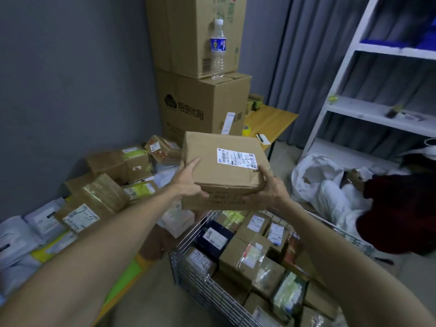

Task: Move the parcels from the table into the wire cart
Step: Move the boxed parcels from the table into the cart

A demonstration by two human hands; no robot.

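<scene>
Left hand, right hand, parcel crosswise

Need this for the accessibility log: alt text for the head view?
The left hand and right hand hold a labelled cardboard parcel above the far end of a wire cart already packed with boxes. More parcels lie heaped at the left, with tall cartons stacked behind.

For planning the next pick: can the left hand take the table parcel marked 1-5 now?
Probably not yet: the left hand and right hand both hold the box. The parcel itself lies uncovered.
</scene>
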